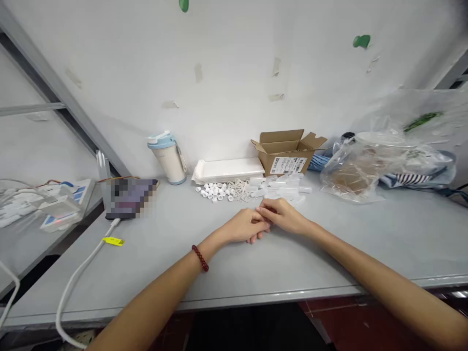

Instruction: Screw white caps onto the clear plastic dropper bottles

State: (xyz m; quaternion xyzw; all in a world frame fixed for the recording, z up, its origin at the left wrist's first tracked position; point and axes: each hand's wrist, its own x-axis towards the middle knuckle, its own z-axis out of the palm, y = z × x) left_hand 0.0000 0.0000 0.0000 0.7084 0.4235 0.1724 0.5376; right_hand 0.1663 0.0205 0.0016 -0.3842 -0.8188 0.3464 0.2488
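My left hand [244,226] and my right hand [283,216] meet at the middle of the grey table [183,263], fingers curled and pinched together around something small that I cannot make out. A red bead bracelet [200,258] sits on my left wrist. Just beyond the hands lie several small white caps [214,191], a tangle of thin white rings [239,190] and a pile of clear plastic tubes [283,187].
Against the wall stand a white and blue tumbler [168,158], a stack of white trays [228,170], an open cardboard box [287,152] and plastic bags [387,156]. A phone [129,197] with a white cable [78,282] lies at the left.
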